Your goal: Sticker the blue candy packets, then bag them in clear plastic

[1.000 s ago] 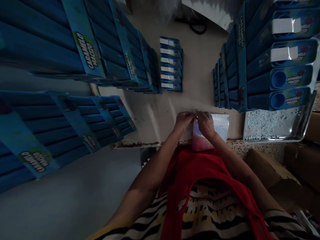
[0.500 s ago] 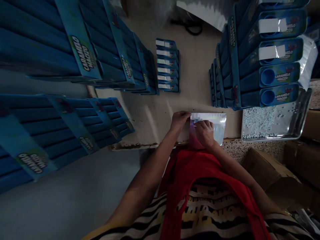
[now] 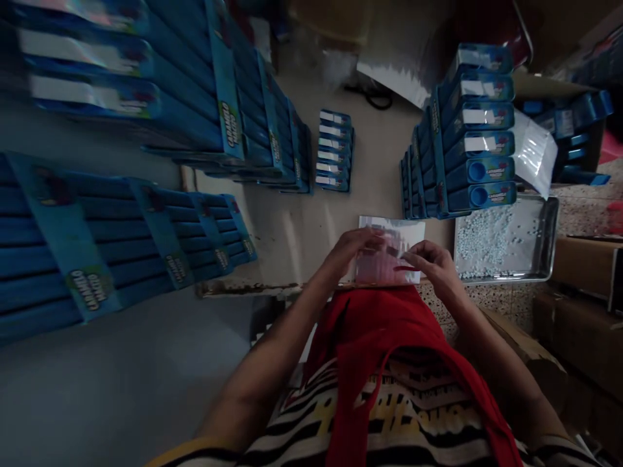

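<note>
A shiny, silvery sheet of stickers [image 3: 413, 231] lies at the table's front edge, its lower part reflecting pink. My left hand [image 3: 356, 245] reaches over the sheet's left part, fingers stretched out flat across it. Over the right edge is my right hand [image 3: 435, 258], thumb and fingertips pinched together; whatever is between them is too small to make out. To the right stands a stack of blue boxes [image 3: 452, 155]; its upper box ends carry pale stickers, while the two lowest show round blue recesses.
Tall stacks of blue boxes [image 3: 189, 97] stand left, more [image 3: 107, 240] nearer me. A small labelled stack [image 3: 335, 152] sits mid-table. A metal tray [image 3: 548, 259] with small pale pellets lies right, cardboard boxes [image 3: 579, 337] below. Dark scissors-like handles [image 3: 377, 98] lie at the back.
My right hand has come off the middle of the sheet to its right edge. My left hand has shifted from the corner onto the sheet. The view has turned slightly to the right.
</note>
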Demonstrator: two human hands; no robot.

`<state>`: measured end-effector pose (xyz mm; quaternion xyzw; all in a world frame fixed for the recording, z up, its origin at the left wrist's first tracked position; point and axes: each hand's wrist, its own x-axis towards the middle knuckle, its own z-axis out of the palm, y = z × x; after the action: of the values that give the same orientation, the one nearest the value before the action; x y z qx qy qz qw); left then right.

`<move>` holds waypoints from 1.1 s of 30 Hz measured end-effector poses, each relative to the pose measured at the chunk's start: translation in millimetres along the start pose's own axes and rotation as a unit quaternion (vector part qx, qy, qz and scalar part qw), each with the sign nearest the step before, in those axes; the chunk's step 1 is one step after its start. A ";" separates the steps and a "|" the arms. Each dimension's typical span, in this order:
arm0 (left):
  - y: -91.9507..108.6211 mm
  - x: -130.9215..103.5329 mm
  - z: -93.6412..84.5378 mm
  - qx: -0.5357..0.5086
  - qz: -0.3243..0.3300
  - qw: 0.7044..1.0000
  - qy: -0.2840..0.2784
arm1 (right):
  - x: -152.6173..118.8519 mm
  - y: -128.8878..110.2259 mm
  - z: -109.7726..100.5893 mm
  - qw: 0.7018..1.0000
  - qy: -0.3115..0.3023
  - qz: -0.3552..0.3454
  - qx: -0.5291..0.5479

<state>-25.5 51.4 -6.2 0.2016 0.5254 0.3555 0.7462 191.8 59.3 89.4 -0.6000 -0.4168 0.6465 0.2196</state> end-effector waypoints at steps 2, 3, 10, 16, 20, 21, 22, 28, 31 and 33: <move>7.8 -10.0 13.1 -0.044 -0.007 0.998 -0.042 | -4.4 -15.1 -5.8 0.999 -0.002 0.018 0.030; 11.0 -12.8 18.8 -0.050 -0.006 0.998 -0.048 | -6.1 -21.0 -7.9 0.999 -0.001 0.027 0.038; 32.0 -25.4 46.5 0.002 0.003 1.000 0.004 | -21.3 -41.6 -20.0 0.999 0.051 0.010 -0.010; 90.7 -43.5 82.7 -0.001 0.093 0.996 0.000 | -41.0 -99.6 -40.4 0.964 0.178 -0.110 -0.164; 134.3 -33.1 115.0 -0.017 0.169 0.985 0.022 | -17.4 -149.2 -72.6 0.942 0.189 -0.172 -0.220; 141.3 -27.5 120.8 -0.017 0.179 0.983 0.027 | -7.6 -157.8 -80.3 0.943 0.175 -0.174 -0.222; 146.4 -21.5 125.1 -0.016 0.183 0.982 0.032 | 2.6 -164.1 -87.0 0.946 0.159 -0.173 -0.223; 148.1 5.0 127.5 -0.022 0.169 0.984 0.048 | 42.6 -171.4 -100.7 0.942 0.132 -0.154 -0.267; 144.7 10.7 126.0 -0.030 0.164 0.985 0.053 | 46.2 -170.2 -100.6 0.938 0.137 -0.156 -0.279; 143.3 14.0 126.2 -0.028 0.159 0.985 0.053 | 47.1 -169.7 -101.5 0.934 0.143 -0.163 -0.284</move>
<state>48.6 166.4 127.8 0.2427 0.5153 0.4947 0.6564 243.9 218.5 204.5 -0.6472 -0.6396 0.3638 0.1994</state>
